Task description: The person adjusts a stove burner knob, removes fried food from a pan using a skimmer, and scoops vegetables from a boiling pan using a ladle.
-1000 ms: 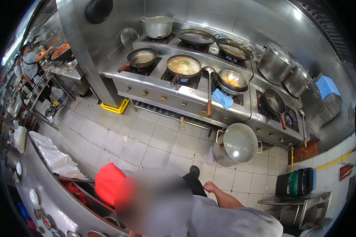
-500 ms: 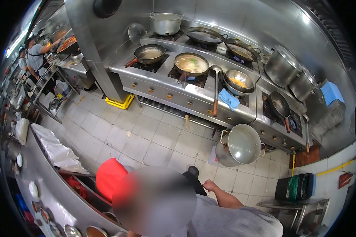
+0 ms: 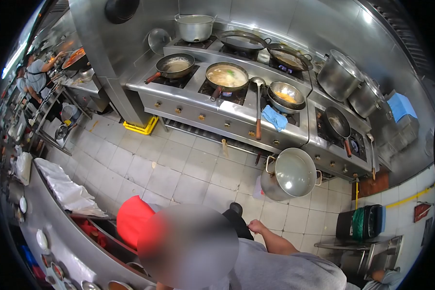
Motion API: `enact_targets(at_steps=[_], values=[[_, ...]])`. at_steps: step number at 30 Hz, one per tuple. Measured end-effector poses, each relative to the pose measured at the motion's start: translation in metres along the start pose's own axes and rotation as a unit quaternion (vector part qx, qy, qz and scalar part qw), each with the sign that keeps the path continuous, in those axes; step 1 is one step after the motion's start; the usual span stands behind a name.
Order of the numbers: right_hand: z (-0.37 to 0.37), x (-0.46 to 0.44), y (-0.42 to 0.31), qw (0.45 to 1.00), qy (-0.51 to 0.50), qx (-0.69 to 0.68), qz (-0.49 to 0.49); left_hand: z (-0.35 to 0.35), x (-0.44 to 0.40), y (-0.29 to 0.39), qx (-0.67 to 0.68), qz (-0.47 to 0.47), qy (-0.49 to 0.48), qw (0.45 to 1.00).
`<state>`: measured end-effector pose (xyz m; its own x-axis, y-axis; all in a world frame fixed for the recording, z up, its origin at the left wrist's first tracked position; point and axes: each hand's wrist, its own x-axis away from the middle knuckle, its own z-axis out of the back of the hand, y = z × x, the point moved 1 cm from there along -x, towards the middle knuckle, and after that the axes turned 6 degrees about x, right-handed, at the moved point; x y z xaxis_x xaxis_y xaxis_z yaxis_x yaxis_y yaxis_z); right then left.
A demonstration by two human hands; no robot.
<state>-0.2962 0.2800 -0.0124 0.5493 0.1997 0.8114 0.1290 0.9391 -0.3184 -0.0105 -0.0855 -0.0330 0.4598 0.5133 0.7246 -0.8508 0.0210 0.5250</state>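
At the end of my bent arm, my right hand (image 3: 256, 226) hangs low beside my dark trousers (image 3: 239, 225) and above the tiled floor. Its fingers are curled in; whether anything small is inside them is hidden. A large two-handled pot (image 3: 287, 181) of cloudy liquid stands closest to this hand, a short way off and untouched. My left hand is out of sight; only a sliver of skin shows at the bottom edge. A blurred round area and a red cap visor (image 3: 133, 220) cover the lower middle of the view.
A stove (image 3: 198, 108) runs along the far side with a pan of broth (image 3: 226, 77), a ladle (image 3: 258, 108), a blue cloth (image 3: 274, 117) and lidded pots (image 3: 340, 75). A steel counter (image 3: 58, 224) curves at left. Other people (image 3: 36, 72) work far left. A bin (image 3: 360, 222) stands right.
The view has tilted slightly, so the stove and pots sit a little higher and further left. Part of a person in grey has appeared at the bottom right. My right hand keeps its pose.
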Motion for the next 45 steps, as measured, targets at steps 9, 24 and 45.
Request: enact_targets(at_steps=[9,24,45], values=[[0.008,0.007,-0.003,1.000,0.019,0.000,-0.004,-0.001,0.003,0.021,0.008,0.016,-0.011,1.000],[0.014,-0.004,-0.008,0.999,0.021,0.013,0.033,-0.001,-0.001,0.014,0.030,0.011,-0.023,0.999],[0.016,-0.004,-0.007,1.000,0.007,0.014,0.026,-0.001,0.004,0.030,0.020,0.003,-0.010,1.000]])
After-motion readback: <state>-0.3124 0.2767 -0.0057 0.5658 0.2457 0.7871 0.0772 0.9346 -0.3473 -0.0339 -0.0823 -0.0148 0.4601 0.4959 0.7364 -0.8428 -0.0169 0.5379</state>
